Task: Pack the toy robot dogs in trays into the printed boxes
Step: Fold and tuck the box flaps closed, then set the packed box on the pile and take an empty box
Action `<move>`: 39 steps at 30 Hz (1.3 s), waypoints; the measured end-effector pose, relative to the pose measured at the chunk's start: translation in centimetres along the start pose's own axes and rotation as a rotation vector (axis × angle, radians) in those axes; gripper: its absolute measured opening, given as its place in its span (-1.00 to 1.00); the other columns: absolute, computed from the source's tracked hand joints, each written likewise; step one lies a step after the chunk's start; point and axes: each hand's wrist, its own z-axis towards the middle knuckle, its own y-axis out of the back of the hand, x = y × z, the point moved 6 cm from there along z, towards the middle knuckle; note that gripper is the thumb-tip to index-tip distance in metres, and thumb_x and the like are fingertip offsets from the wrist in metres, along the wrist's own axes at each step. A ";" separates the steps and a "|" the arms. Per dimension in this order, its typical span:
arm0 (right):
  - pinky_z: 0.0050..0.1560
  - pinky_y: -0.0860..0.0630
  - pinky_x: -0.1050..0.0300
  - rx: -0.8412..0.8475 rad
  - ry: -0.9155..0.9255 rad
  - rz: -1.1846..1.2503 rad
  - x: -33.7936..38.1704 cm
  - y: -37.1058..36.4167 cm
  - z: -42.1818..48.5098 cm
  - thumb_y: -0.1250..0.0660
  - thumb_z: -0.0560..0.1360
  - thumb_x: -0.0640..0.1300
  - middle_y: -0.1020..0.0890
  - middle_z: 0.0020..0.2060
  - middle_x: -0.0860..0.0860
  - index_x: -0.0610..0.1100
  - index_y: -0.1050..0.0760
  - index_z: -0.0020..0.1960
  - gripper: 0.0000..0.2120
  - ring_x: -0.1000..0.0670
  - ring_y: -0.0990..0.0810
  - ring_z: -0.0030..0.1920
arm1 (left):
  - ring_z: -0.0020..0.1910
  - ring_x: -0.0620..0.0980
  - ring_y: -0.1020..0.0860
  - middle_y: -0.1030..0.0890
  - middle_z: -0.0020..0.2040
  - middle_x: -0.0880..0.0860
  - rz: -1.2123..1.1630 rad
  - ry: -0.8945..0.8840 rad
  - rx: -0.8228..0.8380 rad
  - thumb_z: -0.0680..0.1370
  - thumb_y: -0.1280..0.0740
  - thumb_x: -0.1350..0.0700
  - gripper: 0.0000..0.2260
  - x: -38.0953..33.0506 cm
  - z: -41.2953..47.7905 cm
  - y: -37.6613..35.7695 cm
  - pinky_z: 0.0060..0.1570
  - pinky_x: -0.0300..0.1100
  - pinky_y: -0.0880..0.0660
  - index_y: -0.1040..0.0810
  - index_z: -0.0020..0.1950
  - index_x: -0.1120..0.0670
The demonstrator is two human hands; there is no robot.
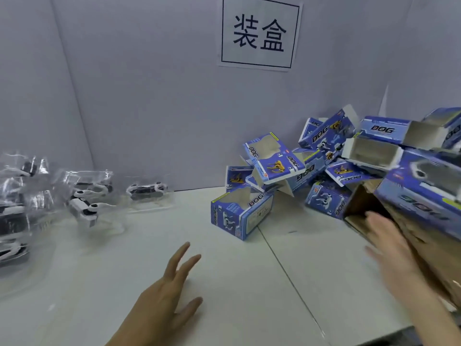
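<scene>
The toy robot dogs, white and black, sit sealed in clear plastic trays on the left side of the table point(249, 283). One tray point(146, 191) lies alone toward the far wall, another point(86, 203) is just left of it and nearer, and a blurred heap of more trays point(15, 196) fills the left edge. The printed boxes point(324, 156), blue with "DOG" lettering and dog pictures, are tumbled in a pile at the far right against the wall, several with open ends or flaps showing white insides. One box point(239, 213) stands apart at the near left foot of that pile, its cut-out window facing up. A brown cardboard carton point(424, 245) tilts at the right edge with its open mouth facing left, and more blue boxes lie over its top. The right hand point(391, 248), blurred, has its fingers stretched out straight along the carton's near side by the mouth and grips nothing; I cannot tell whether it presses the cardboard. The left hand point(169, 290) is over the near middle of the table, fingers spread and straight, holding nothing. On the grey wall point(149, 96) behind hangs a white paper sign point(259, 33) with two large dark characters in a frame.
</scene>
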 end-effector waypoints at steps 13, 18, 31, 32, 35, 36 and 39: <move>-0.06 -0.45 0.13 0.210 -0.244 0.015 -9.2 -22.0 9.6 -0.19 0.57 -0.33 -0.60 -0.01 -0.12 -0.18 -0.48 0.20 -0.77 -0.07 -0.55 -0.07 | 0.16 -0.47 -0.46 -0.21 0.45 -0.30 -0.453 0.200 -0.113 0.34 -0.40 -0.28 -0.35 5.6 4.6 -0.7 0.14 -0.27 -0.39 -0.23 0.36 -0.26; -0.31 -0.42 0.30 0.205 -0.134 0.028 -9.7 -23.7 8.1 -0.25 0.43 -0.28 -0.62 -0.40 0.16 -0.05 -0.57 -0.31 -0.78 0.13 -0.56 -0.31 | 0.28 -0.20 -0.48 -0.44 0.36 -0.17 -0.705 0.295 -0.370 0.17 -0.51 -0.10 -0.26 9.3 5.2 1.6 0.16 -0.13 -0.37 -0.39 0.34 -0.12; 0.03 -0.61 0.12 1.033 -0.141 0.208 -7.0 -30.7 -3.3 -0.43 0.37 -0.36 -0.72 0.02 -0.04 -0.11 -0.68 0.05 -0.70 -0.07 -0.68 0.10 | -0.01 -0.15 -0.62 -0.47 0.36 0.09 -1.041 0.430 -0.306 0.18 -0.68 0.06 -0.03 15.7 4.6 3.1 -0.24 -0.43 -0.54 -0.25 0.49 -0.08; 0.00 -0.59 0.15 1.062 -0.152 0.268 -6.1 -30.9 -3.4 -0.36 0.35 -0.36 -0.72 -0.02 -0.03 -0.10 -0.69 0.00 -0.70 -0.04 -0.69 0.05 | -0.04 -0.12 -0.65 -0.51 0.35 0.13 -1.086 0.436 -0.313 0.31 -0.61 0.17 -0.17 15.7 4.5 3.3 -0.25 -0.39 -0.55 -0.27 0.48 -0.05; -0.07 -0.54 0.04 1.028 -0.328 0.473 -5.6 -30.8 -2.3 -0.28 0.18 -0.45 -0.61 -0.07 -0.18 -0.22 -0.60 -0.07 -0.63 -0.17 -0.61 -0.06 | -0.05 -0.16 -0.69 -0.67 0.15 -0.09 -1.079 0.414 -0.211 0.25 -0.43 0.37 -0.19 15.1 4.4 2.7 -0.22 -0.32 -0.58 -0.30 0.46 0.01; -0.10 -0.50 0.01 0.977 -0.411 0.512 -6.1 -30.6 -1.8 -0.33 0.11 -0.41 -0.55 -0.04 -0.22 -0.27 -0.53 -0.04 -0.58 -0.20 -0.57 -0.07 | -0.03 -0.21 -0.67 -0.68 0.10 -0.20 -1.053 0.394 -0.184 0.19 -0.40 0.35 -0.13 14.7 4.3 2.5 -0.21 -0.35 -0.57 -0.27 0.48 -0.01; -0.25 -0.51 0.09 0.920 -0.432 0.514 -6.1 -30.3 -1.5 -0.37 0.17 -0.28 -0.59 -0.21 -0.17 -0.21 -0.53 -0.17 -0.77 -0.14 -0.61 -0.22 | -0.02 -0.21 -0.67 -0.64 0.19 -0.10 -1.058 0.376 -0.144 0.07 -0.54 0.28 0.02 13.5 4.3 2.1 -0.21 -0.38 -0.55 -0.23 0.46 -0.13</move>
